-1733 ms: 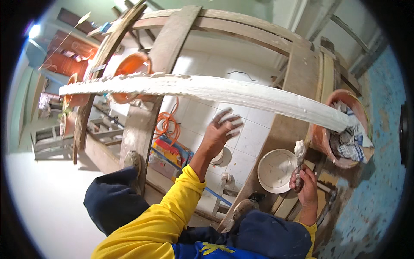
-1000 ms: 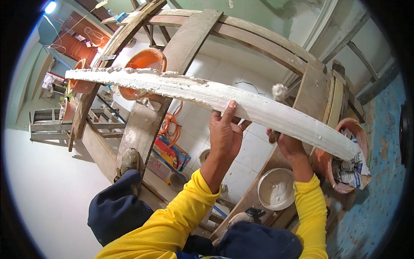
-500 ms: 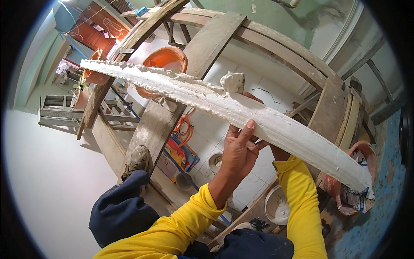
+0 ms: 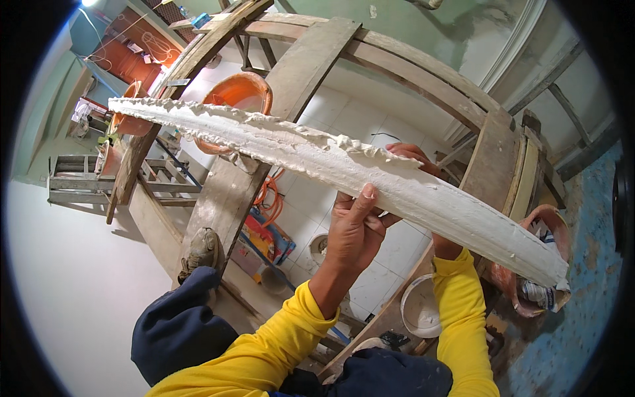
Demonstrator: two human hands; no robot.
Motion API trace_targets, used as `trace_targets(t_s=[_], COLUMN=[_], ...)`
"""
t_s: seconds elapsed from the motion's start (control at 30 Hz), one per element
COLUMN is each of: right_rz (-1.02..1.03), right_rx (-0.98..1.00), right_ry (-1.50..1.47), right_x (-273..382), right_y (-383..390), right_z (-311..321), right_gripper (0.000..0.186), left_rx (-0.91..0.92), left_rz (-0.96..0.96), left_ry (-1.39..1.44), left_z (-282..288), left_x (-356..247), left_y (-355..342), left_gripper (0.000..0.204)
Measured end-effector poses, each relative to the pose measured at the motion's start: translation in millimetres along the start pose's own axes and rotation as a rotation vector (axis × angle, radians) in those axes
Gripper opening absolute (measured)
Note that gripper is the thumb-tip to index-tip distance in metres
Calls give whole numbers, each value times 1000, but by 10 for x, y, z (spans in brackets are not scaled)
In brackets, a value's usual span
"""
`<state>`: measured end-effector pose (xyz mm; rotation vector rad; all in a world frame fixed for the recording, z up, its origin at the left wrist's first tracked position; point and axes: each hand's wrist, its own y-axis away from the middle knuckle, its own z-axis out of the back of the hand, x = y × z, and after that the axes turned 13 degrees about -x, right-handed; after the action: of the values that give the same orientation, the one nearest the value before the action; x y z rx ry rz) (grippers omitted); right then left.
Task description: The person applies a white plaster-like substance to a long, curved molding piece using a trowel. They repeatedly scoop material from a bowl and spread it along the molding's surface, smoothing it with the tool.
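A long white plaster moulding [image 4: 297,155] slants across the view, its ridged left part edged with rough wet plaster. My left hand [image 4: 357,228] grips it from underneath near the middle, thumb pressed on the near edge. At the far edge, my right hand [image 4: 413,157] has its fingers curled; the moulding hides its lower part and the putty knife it appears to hold. Fresh plaster [image 4: 360,147] lies along the far edge beside those fingers. The moulding's right end reaches over an orange-red tub [image 4: 562,231] containing crumpled paper.
Wooden planks [image 4: 317,59] form a scaffold above the tiled floor [image 4: 383,264]. My shoe [image 4: 200,255] rests on a plank. An orange basin [image 4: 254,86] stands behind the moulding, a white bucket [image 4: 421,311] by my right forearm. An orange cable [image 4: 268,198] and a ladder [image 4: 73,178] are at the left.
The plaster lump raised beyond the far edge is now down along that edge. My right hand has moved right, its fingers now showing past the edge. The moulding has shifted slightly left in view.
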<state>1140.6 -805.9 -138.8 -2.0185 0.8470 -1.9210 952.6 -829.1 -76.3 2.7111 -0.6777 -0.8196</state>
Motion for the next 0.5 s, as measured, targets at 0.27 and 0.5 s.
trace_targets(t_s=[0.27, 0.5], right_rz=[-93, -213], right_rx=[-264, -161], right_ry=[-69, -362], right_x=[96, 200], right_y=[337, -25], right_z=[329, -65], right_gripper=[32, 39], left_rx=[43, 67], left_rz=[-12, -1], left_ry=[6, 21], left_z=[38, 40], left_x=[-11, -8], left_y=[-18, -22], left_gripper=[45, 45])
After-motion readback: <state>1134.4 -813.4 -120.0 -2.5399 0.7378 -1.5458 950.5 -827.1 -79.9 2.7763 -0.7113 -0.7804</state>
